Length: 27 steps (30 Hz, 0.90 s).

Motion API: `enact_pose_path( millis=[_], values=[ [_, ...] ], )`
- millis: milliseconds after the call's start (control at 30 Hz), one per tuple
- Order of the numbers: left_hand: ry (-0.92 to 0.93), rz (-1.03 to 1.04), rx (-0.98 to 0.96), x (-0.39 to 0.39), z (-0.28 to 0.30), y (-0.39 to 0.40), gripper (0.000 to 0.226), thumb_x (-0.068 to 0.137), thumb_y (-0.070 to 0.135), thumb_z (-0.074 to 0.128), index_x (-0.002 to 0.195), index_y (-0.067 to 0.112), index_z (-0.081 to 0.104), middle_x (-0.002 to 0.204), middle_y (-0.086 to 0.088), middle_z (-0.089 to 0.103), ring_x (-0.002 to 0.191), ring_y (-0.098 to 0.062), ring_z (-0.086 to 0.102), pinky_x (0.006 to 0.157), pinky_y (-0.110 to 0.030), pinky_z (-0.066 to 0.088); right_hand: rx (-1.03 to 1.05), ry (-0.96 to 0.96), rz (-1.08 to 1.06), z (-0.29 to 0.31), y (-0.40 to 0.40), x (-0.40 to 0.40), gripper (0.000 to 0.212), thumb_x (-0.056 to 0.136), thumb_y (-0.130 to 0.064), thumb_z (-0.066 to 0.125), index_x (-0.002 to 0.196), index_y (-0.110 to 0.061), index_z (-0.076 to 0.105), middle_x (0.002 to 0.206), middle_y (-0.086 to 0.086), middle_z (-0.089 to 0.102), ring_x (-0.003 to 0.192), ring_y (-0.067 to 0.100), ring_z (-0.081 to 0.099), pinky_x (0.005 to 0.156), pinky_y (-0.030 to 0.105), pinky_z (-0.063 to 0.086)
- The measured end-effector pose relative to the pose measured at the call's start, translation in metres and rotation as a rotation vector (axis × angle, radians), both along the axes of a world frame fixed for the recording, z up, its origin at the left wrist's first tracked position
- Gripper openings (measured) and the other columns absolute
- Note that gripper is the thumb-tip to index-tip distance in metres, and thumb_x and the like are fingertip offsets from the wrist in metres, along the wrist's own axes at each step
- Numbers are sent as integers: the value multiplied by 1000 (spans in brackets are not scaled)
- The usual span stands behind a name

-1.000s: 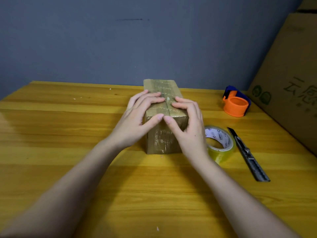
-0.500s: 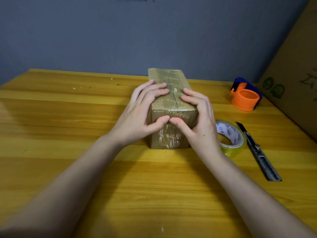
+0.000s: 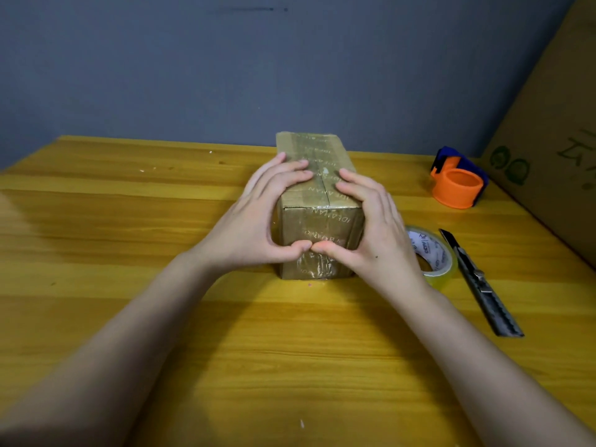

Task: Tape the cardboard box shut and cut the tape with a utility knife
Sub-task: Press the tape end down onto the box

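Note:
A small brown cardboard box, covered in glossy tape with white lettering, stands lengthwise on the wooden table. My left hand wraps its near left corner, fingers flat on the top flap, thumb pressed on the front face. My right hand mirrors it on the right side; both thumb tips meet low on the front face. A roll of clear tape lies flat just right of my right wrist. Right of the roll, the grey utility knife lies on the table with its blade tip pointing away.
An orange and blue tape dispenser sits at the back right of the table. A large cardboard carton leans along the right edge. A grey wall closes off the table's far edge.
Both thumbs have slid down the box's front face, from near the top edge to low on the face. My fingers stayed on the top flaps.

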<state>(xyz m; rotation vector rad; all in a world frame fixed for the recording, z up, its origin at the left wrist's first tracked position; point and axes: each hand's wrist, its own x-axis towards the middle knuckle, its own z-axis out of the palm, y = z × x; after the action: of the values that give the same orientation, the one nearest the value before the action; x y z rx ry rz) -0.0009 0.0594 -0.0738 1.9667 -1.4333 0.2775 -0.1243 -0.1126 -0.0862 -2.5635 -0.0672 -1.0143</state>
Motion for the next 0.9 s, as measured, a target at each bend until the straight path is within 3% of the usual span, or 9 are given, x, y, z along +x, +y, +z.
enact_pose_path(
  millis=[100,200,300,633,900],
  values=[
    [63,33,19,-6,6,1,81,69,53,64,139,26,35,151,12,28,146,-7,6,117,-26,11,94,65,63,5,-1,-4,75,70,-47,73,134,-20,42,147,-7,38,138,11,34,115,33,28],
    [132,140,-134,-19,8,-10,69,69,58,61,127,22,47,141,10,44,144,-8,20,115,-28,21,245,-8,108,7,5,-5,47,87,-41,52,129,-18,49,143,-7,43,135,9,38,113,32,30],
    [158,216,-280,-27,3,-20,57,71,55,62,116,21,54,132,9,53,140,-9,30,113,-30,29,284,-71,75,5,11,-1,39,93,-38,45,124,-16,53,139,-4,49,131,11,43,111,31,32],
    [163,156,-303,-22,-6,-23,65,69,46,70,123,13,52,136,1,50,142,-16,27,116,-37,28,177,-59,78,0,1,1,41,93,-33,50,128,-11,52,141,1,48,132,17,43,112,28,30],
    [83,86,-225,-14,-8,-19,82,64,49,76,129,9,46,140,-4,44,144,-23,23,118,-39,22,129,73,125,6,-11,-5,53,88,-36,61,136,-22,45,147,-8,39,138,12,35,115,26,26]
  ],
)
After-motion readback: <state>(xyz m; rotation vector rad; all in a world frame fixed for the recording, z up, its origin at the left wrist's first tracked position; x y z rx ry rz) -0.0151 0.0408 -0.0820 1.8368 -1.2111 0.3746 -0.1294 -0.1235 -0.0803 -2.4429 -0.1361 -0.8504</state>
